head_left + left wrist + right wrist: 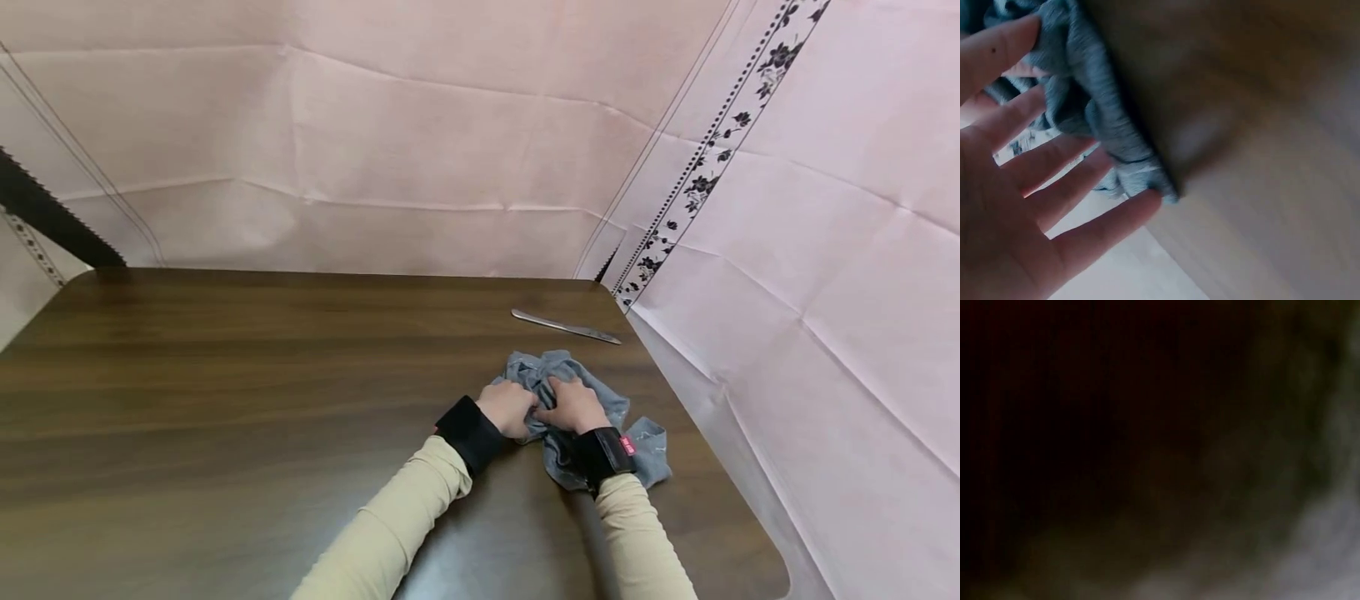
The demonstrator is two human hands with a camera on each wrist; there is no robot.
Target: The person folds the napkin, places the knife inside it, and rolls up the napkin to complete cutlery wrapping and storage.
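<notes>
A crumpled grey cloth [600, 392] lies bunched on the right side of the brown table. My left hand [508, 408] is at its left edge. In the left wrist view the fingers [1063, 162] are spread and mostly straight, with tips touching the cloth folds [1107, 106]. My right hand [576, 407] rests on the middle of the cloth, its thumb pointing toward the left hand; its other fingertips are partly hidden in the folds. The right wrist view is dark and blurred, so it does not show how that hand lies.
A metal table knife [566, 327] lies just beyond the cloth, near the far right corner. The wood-grain table [225, 400] extends far to the left. Pale sheets with a floral border [701, 187] hang behind it and along its right edge.
</notes>
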